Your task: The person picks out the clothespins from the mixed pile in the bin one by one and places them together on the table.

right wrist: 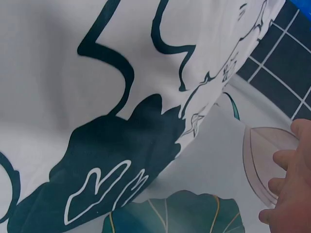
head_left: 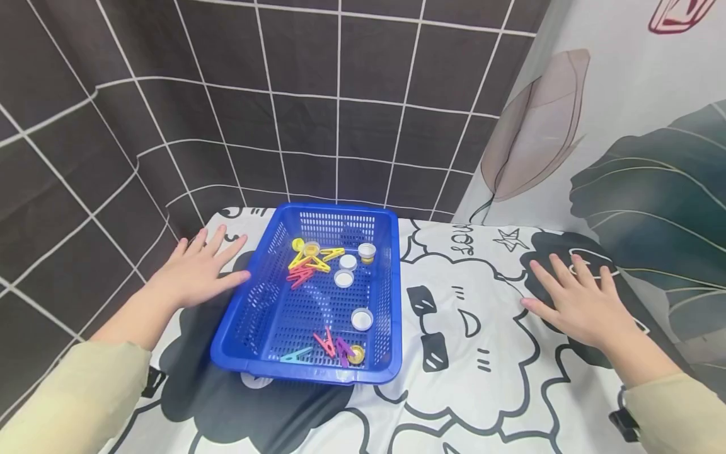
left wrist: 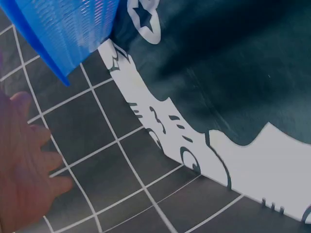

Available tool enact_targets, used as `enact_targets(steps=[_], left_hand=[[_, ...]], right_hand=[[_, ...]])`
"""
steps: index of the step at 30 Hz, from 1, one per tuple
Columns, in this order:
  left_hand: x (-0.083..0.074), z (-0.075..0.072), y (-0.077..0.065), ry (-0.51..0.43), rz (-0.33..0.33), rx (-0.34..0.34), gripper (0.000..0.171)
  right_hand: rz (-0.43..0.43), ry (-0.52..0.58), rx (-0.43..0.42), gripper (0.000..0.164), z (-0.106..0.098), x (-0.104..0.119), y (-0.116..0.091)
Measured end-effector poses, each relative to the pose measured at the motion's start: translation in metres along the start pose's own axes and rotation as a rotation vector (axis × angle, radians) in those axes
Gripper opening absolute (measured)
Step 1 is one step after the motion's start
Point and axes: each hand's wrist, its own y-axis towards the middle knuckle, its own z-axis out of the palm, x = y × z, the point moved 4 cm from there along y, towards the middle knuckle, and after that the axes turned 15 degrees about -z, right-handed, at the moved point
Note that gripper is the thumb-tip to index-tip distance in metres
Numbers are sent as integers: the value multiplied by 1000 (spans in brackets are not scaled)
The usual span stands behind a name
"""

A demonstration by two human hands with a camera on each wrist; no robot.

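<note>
A blue plastic basket (head_left: pixel 306 372) stands on the patterned cloth. Inside it lie yellow clothespins (head_left: pixel 318 264), red clothespins (head_left: pixel 300 273), a pink clothespin (head_left: pixel 326 343), a purple clothespin (head_left: pixel 343 351) and a teal clothespin (head_left: pixel 297 356). Several round caps lie among them, such as a white cap (head_left: pixel 362 319) and a gold cap (head_left: pixel 356 355). With fingers spread, my left hand (head_left: pixel 195 268) hovers by the basket's left rim; whether the thumb touches it I cannot tell. Away to the right, my right hand (head_left: pixel 584 302) is spread over the cloth and holds nothing.
White cloth (head_left: pixel 482 372) with dark cartoon drawings covers the surface. Behind and to the left rises a dark covering with a white grid (head_left: pixel 300 126). A pale curtain with leaf prints (head_left: pixel 635 183) hangs at the right. Each wrist wears a dark strap device.
</note>
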Motion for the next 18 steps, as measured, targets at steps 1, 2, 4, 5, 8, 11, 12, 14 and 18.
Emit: enact_targets(steps=[1,2,4,5,8,11,12,14,18], left_hand=[[0,0,1,-39,8,14,78],[1,0,1,-88,16,29,76],[1,1,2,-179,28,62,73],[1,2,2,-218,31,78,71],[2,3,3,-298,35,110,70],[2,4,5,-331,38,125,70],[2,5,5,-340,41,128,70],[4,6,6,-357,45,133,70],[7,8,6,-414,72,139,69]], right_hand=[[-1,9,2,84,0,1,1],[-3,14,3,84,1,1,1],[-7,21,3,84,0,3,3],[-9,21,2,84,0,4,3],[-9,15,2,84,0,4,4],[-5,14,3,85,1,4,3],[-4,13,2,85,1,4,3],[-3,13,0,85,1,4,3],[0,13,-1,85,1,3,3]])
